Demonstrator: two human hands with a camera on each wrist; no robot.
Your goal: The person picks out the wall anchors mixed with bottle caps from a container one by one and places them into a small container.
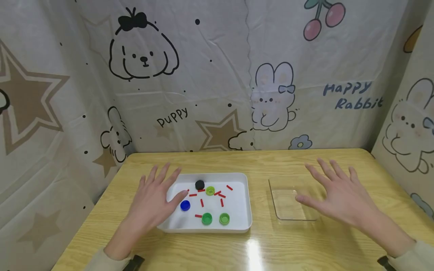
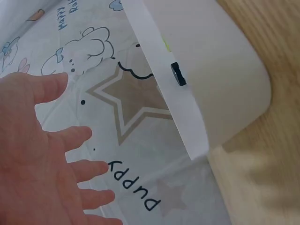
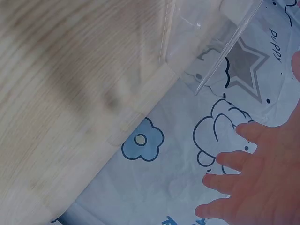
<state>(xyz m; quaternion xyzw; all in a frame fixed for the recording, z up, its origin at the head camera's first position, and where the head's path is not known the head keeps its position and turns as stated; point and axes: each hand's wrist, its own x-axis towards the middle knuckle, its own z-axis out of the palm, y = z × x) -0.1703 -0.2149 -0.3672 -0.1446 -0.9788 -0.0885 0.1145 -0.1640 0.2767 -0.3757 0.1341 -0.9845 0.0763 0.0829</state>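
My left hand (image 1: 154, 199) hovers over the left edge of a white tray (image 1: 234, 227), its fingers spread and holding nothing. Inside the tray lie several short red sticks (image 1: 222, 203) and round caps: a black cap (image 1: 199, 184), a blue cap (image 1: 185, 205), a yellow-green cap (image 1: 210, 191) and two green caps (image 1: 224, 218). To the right, my right hand (image 1: 342, 195) is held with fingers spread above the right side of a clear plastic box (image 1: 285, 203), partly covering it in the head view. In the right wrist view the box's transparent wall (image 3: 225, 56) shows beside the hand.
Both containers stand on a light wooden table (image 1: 190, 252). Behind it hangs a pale cloth (image 1: 210, 75) printed with a puppy, rabbits and stars, which also runs along the left and right sides.
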